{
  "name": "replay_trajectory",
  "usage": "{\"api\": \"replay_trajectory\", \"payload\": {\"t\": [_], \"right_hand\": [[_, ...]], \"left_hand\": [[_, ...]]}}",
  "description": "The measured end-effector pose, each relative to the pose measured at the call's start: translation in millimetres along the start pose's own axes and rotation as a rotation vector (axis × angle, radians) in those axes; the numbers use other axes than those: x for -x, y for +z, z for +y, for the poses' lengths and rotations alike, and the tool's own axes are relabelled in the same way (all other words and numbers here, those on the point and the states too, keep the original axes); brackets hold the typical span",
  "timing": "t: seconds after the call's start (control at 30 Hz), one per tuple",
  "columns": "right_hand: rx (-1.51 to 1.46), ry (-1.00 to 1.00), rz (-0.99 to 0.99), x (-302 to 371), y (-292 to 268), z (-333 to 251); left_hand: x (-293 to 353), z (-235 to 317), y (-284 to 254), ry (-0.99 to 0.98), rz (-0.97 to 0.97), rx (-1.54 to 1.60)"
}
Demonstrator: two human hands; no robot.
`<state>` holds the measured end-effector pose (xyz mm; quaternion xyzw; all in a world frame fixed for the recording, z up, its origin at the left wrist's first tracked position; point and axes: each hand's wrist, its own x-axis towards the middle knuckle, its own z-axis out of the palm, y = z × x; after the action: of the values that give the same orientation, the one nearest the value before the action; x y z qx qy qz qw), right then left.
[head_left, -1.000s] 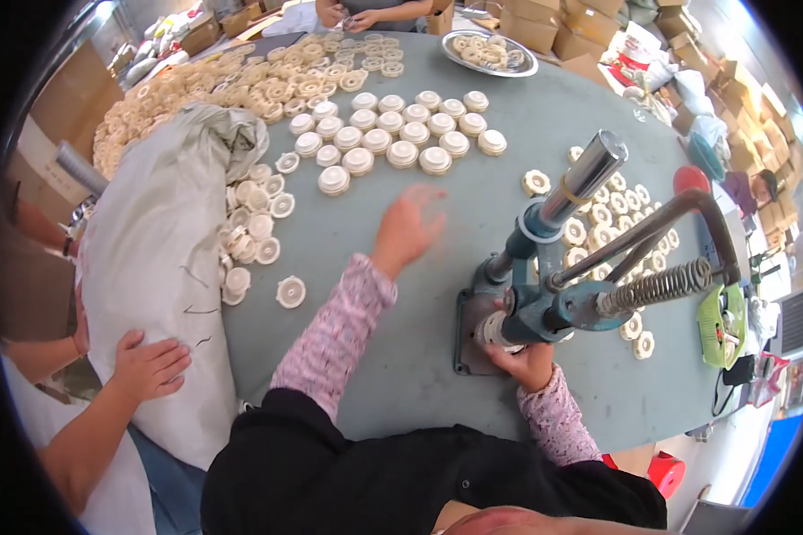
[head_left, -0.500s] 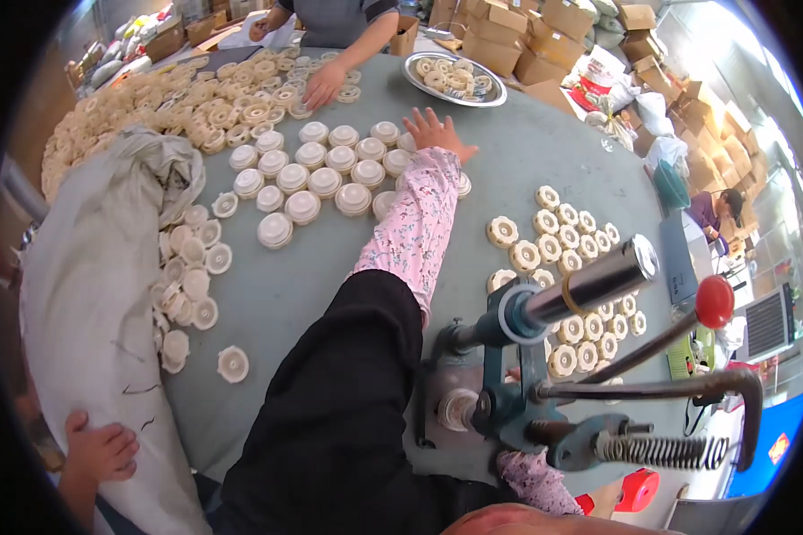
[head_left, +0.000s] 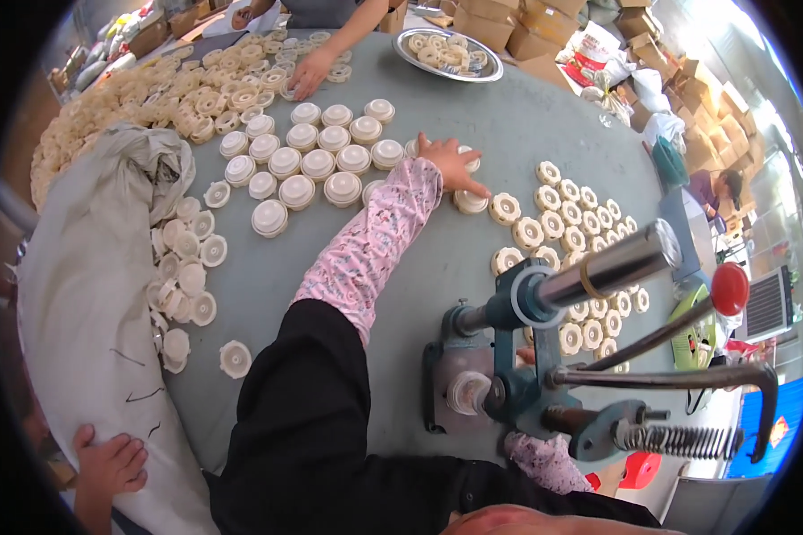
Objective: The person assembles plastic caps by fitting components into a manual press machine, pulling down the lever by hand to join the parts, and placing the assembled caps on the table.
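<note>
My left hand (head_left: 453,166), in a pink floral sleeve, reaches over the table at the right end of a group of stacked round white plastic caps (head_left: 318,164). Its fingers are spread, with the thumb by a single cap (head_left: 470,201) and the fingertips near another; whether it presses on either I cannot tell. A teal hand press (head_left: 517,312) with a steel cylinder and a red-knobbed lever stands in front of me. In its base sits a round whitish part (head_left: 467,392). My right hand (head_left: 525,356) is mostly hidden behind the press frame; only a bit of finger shows.
Scalloped cream rings (head_left: 573,239) stand in rows right of the press. Loose caps (head_left: 190,276) lie beside a grey cloth (head_left: 89,321) at left, where another person's hand (head_left: 111,468) rests. A co-worker's hand (head_left: 310,73) touches the far ring pile (head_left: 152,111). A metal tray (head_left: 448,55) holds rings.
My left hand has moved right and a little nearer, from the far edge of the cap group to its right end. The whole view has shifted slightly.
</note>
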<state>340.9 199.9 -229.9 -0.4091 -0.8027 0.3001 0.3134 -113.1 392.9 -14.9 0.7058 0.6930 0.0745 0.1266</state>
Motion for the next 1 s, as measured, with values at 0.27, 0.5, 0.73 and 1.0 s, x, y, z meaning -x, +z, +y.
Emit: {"api": "replay_trajectory", "payload": {"t": [0.27,0.5,0.73,1.0], "right_hand": [[0.436,-0.197,0.175,28,7,-24],[0.354,-0.208,0.175,-41,-44,-203],[0.603,-0.351,-0.015,-104,-94,-131],[0.247,-0.278,0.267,-98,-90,-177]], "left_hand": [[106,9,14,0.145,-0.027,0.068],[236,-30,37,0.083,0.017,0.395],[320,14,8,-0.027,0.037,0.005],[366,32,39,0.061,0.58,-0.106]]}}
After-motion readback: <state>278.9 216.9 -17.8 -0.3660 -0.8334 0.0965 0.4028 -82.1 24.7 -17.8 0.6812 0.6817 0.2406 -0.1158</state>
